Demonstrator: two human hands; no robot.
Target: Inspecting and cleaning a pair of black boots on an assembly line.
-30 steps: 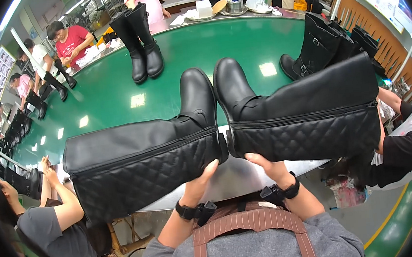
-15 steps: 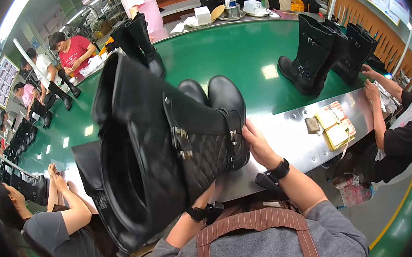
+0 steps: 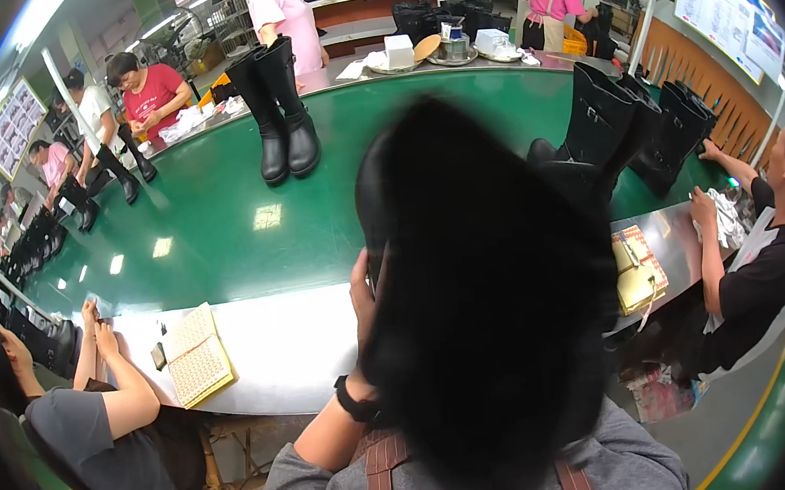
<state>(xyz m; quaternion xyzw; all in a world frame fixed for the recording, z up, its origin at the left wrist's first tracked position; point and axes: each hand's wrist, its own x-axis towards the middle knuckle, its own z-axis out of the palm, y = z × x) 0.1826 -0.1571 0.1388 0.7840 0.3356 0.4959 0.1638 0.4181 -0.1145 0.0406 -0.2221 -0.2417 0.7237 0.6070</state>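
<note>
As I look down through the head camera, a blurred black boot [image 3: 494, 320] looms close to my lens, covering part of the metal worktop [image 3: 294, 349]. I see the left hand [image 3: 361, 295] gripping the boot's left side; the right hand is hidden, so I cannot tell its hold.

The held boots [image 3: 488, 302] are between left booklet [image 3: 200, 358] and right booklet [image 3: 640, 280] (another boot pair [image 3: 301, 142] standing behind, leftward).
</note>
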